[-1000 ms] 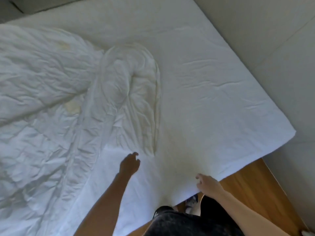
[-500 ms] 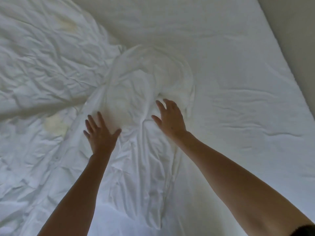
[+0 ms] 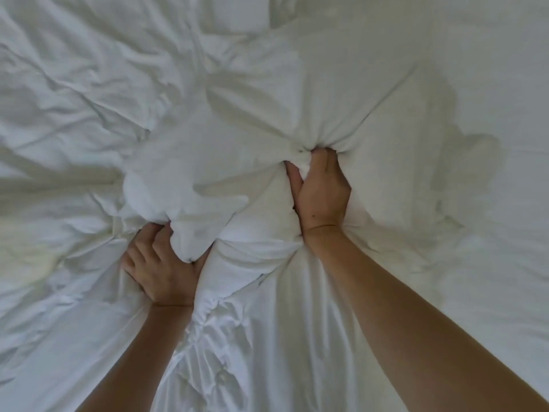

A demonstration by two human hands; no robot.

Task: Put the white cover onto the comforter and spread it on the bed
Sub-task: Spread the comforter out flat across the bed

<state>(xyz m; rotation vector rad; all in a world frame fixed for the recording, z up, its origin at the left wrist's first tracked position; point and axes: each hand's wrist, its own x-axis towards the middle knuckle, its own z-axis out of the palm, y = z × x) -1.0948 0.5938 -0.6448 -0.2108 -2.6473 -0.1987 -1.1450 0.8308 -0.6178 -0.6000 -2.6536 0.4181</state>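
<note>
White bedding fills the head view. A puffy, bunched mass of white cover (image 3: 312, 93) with the comforter inside lies in the middle, creased and gathered. My left hand (image 3: 157, 269) is clenched on a fold of it at lower left. My right hand (image 3: 322, 191) is clenched on another gathered fold a little farther up and to the right, and wrinkles radiate from its fingertips. More crumpled comforter (image 3: 74, 93) spreads to the left, with a faint yellowish stain near the left edge. I cannot tell where cover ends and comforter begins.
Smooth white bed sheet (image 3: 490, 84) lies to the right of the bunched fabric. Both of my bare forearms reach in from the bottom edge. No bed edge, floor or wall shows in this view.
I have leaned far over the bed. Both hands went from open and hovering over the fabric to clenched on folds of it, and the fabric between them has bunched up.
</note>
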